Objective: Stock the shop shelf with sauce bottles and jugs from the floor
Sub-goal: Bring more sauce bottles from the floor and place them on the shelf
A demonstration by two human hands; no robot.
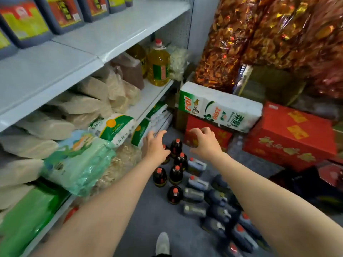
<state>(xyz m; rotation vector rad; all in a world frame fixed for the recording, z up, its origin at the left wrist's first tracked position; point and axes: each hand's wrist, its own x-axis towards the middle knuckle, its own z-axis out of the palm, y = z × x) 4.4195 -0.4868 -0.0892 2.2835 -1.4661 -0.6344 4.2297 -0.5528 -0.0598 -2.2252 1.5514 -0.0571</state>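
Observation:
Several dark sauce bottles (176, 174) with red caps stand upright on the grey floor (148, 216). Beside them to the right lie and stand dark jugs (197, 165), several of them in a blurred row towards the lower right (241, 232). My left hand (155, 145) hovers just above the farthest bottles with its fingers spread and empty. My right hand (204, 140) hangs to the right of it, over the bottles, its fingers loosely curled downward and holding nothing. On the white upper shelf (111, 34) stand large dark jugs (65, 13) with red and green labels.
Bags of grain and rice (83, 108) fill the middle shelf, with a yellow oil jug (158, 67) at its far end. A tissue pack (219, 108) rests on red boxes (289, 136). Foil bags (269, 34) pile behind. My shoe (162, 243) is below.

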